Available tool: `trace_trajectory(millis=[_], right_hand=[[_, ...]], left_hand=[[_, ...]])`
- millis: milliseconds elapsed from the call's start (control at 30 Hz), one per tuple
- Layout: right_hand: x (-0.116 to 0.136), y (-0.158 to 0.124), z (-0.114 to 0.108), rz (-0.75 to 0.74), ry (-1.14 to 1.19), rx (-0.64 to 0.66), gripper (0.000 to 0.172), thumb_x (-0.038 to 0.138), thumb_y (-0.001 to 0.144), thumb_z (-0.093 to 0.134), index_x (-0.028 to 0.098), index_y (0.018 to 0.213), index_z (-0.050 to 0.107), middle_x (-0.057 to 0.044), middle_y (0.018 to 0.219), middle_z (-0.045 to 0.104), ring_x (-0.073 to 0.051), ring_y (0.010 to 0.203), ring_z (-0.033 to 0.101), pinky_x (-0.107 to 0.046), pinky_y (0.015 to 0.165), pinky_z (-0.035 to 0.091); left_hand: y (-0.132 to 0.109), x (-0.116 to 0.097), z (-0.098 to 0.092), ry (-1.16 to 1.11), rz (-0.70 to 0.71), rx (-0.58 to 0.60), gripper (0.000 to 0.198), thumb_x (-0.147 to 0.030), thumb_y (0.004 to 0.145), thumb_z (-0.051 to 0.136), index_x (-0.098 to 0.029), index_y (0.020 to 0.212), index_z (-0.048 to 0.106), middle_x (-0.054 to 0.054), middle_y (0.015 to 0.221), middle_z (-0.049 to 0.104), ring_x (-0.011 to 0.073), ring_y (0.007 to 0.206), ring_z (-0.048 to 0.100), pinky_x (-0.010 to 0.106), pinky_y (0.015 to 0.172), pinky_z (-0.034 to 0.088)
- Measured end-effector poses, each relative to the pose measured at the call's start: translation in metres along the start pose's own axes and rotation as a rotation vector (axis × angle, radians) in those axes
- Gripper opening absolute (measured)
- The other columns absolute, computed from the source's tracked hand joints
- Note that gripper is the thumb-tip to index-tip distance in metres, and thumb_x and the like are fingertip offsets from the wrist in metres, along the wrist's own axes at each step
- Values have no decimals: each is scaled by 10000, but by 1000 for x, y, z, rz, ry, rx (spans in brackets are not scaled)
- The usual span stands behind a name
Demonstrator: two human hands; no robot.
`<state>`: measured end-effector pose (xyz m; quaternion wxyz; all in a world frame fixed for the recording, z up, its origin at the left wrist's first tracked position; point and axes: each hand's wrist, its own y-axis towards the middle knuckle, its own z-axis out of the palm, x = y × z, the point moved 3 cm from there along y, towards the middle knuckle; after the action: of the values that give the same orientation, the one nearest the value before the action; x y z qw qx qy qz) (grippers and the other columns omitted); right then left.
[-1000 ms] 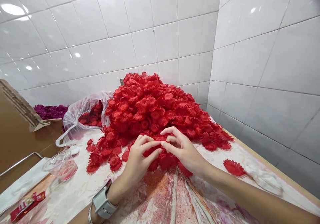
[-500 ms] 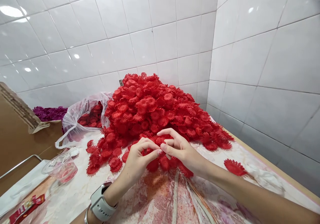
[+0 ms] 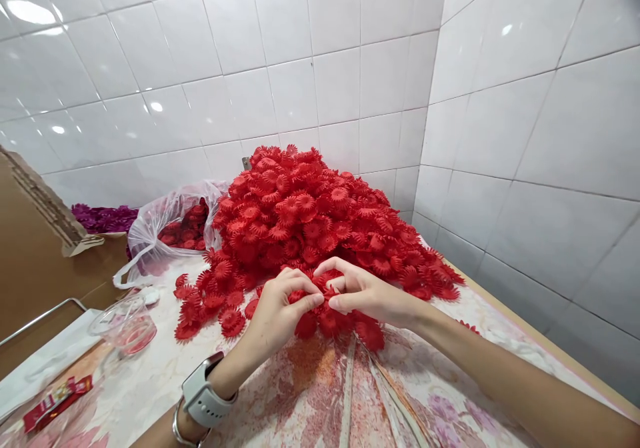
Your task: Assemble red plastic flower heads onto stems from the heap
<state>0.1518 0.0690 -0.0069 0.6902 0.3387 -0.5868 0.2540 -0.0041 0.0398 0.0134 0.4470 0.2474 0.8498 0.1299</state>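
My left hand [image 3: 286,307], wearing a watch on the wrist, is closed in a pinch of thumb and fingers at the front of the red heap. Facing it is my right hand [image 3: 367,297], its thumb and fingers curled round the same spot. Between the fingertips shows a red artificial flower [image 3: 330,294], a frilled piece mostly hidden by my fingers. Just below the hands lie several more red flowers [image 3: 369,333] on the tablecloth. Pale, thin stems [image 3: 349,388] run from under them toward me.
A large heap of red artificial flowers [image 3: 310,215] stands against the tiled wall. To its left are a plastic bag [image 3: 150,231] of darker red pieces, purple pieces [image 3: 103,218], a cardboard box [image 3: 40,255], a clear plastic cup [image 3: 127,328] and a red wrapper [image 3: 57,401].
The fingertips have shifted slightly, and a bit of red now shows between them. My right forearm has risen, covering most of the lone flower at the right. The camera view has moved a little.
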Motion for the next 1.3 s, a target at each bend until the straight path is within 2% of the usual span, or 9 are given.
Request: trace_trajectory(millis=[300,467,567,633,833,1000,1133,1233,1300], right_hand=[[6,-2,-1,-7,-49,31,311,287,793,677,189,1012,478,91,626,471,-78,545,332,-230,538,244],[22,-13,-11,25,-96,99,361,304,794,692,196,1078,497,107,577,420,-74,512,321,-221,506,251],[31,-19,-20,-2,-78,-2,411,311,785,698,206,1114,476,97,581,463,-78,513,389,-219,505,290],[31,-18,-22,-35,-52,-90,418,331,778,699,197,1106,476,84,588,505,-90,538,455,-227,528,329],[11,-6,-12,-52,-145,-177,446,400,794,658,195,1133,453,1,736,654,-145,683,570,-310,709,421],[5,-6,-7,-46,-233,-249,372,391,804,632,205,1079,466,36,686,580,-153,669,542,-316,700,397],[3,-7,2,-45,-302,-256,318,340,823,604,214,1082,469,32,722,563,-158,699,531,-317,717,389],[1,-7,6,-60,-413,-298,234,307,839,558,215,1042,489,37,691,553,-155,656,522,-303,671,395],[1,-6,4,-73,-477,-371,182,287,840,541,213,1002,504,57,616,512,-144,586,474,-290,618,368]], left_hand=[[1,-8,5,147,134,-66,202,-126,802,570,-219,635,634,17,727,647,200,775,506,347,739,362],[7,6,-18,141,102,-168,181,-129,764,563,-211,604,580,17,694,605,197,738,485,335,701,353],[13,15,-36,104,66,-249,175,-230,807,542,-209,634,544,24,729,583,190,726,487,321,676,373],[15,18,-38,78,59,-252,185,-286,828,529,-209,661,551,23,743,587,184,715,503,311,665,392],[10,20,-26,78,45,-234,34,-233,758,631,-210,772,651,28,834,628,204,832,552,337,790,421],[5,14,-13,77,59,-130,112,-261,808,622,-234,863,716,28,867,655,200,878,588,335,818,445],[2,8,-1,103,84,-61,118,-245,819,626,-218,733,701,18,788,665,180,805,595,304,758,462],[2,7,1,136,89,-72,145,-235,822,619,-214,694,682,9,748,657,175,778,585,294,736,461],[3,11,-4,172,63,-132,146,-237,848,584,-207,740,678,17,779,653,183,805,579,308,757,455]])
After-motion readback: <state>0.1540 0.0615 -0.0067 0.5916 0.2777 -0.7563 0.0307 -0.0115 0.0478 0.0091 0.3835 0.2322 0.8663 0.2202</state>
